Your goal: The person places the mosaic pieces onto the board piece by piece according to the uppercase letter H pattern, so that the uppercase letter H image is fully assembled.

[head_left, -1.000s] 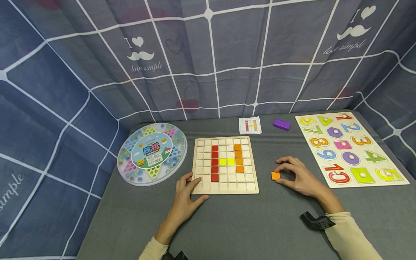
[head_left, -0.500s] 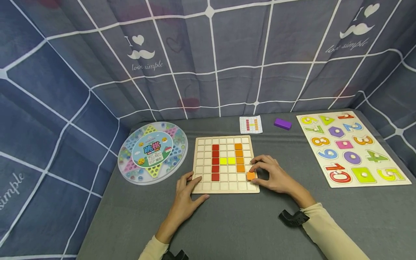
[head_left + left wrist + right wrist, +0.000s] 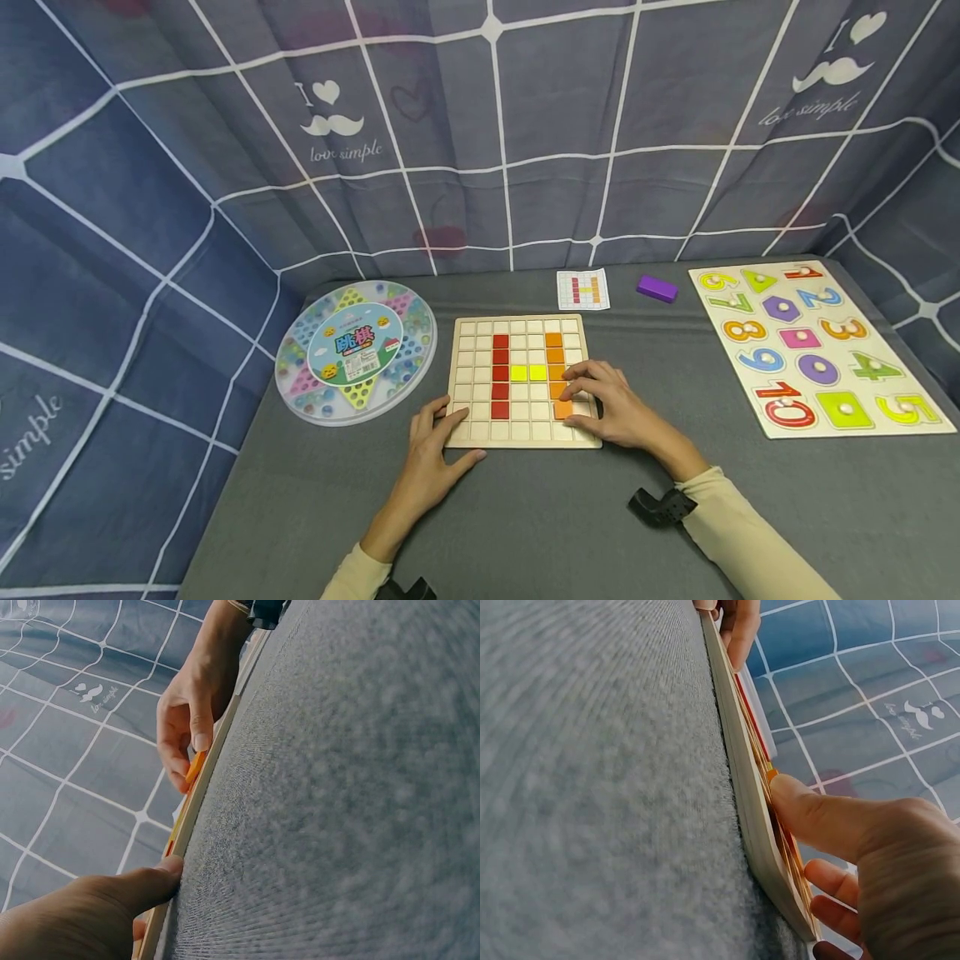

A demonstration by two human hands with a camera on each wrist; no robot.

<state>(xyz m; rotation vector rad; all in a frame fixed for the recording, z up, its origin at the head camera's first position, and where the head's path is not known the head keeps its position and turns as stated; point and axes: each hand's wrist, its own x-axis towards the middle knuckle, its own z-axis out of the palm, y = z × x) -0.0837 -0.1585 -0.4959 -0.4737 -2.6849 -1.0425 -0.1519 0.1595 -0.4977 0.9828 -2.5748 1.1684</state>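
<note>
A wooden grid board (image 3: 468, 375) lies on the grey cloth. It bears a column of red tiles (image 3: 500, 375), two yellow tiles (image 3: 528, 372) and a column of orange tiles (image 3: 554, 354). My left hand (image 3: 433, 458) grips the board's near left corner, fingers at the left side, thumb on the front edge. Between thumb and fingers my right hand (image 3: 618, 408) pinches an orange square tile (image 3: 562, 410) at the near end of the orange column. The left wrist view shows this tile tilted over the board. The right fingers partly cover the board's right side.
Behind the board lie a printed pattern card (image 3: 583, 290) and a purple block (image 3: 657, 289). A round Chinese checkers set (image 3: 355, 350) sits at the left. On the right is a number-and-shape puzzle board (image 3: 798, 292). A checked curtain (image 3: 420, 200) rises along the back.
My right hand has carried the orange tile leftward from the cloth right of the board to the foot of the orange column. The left hand has stayed on the corner.
</note>
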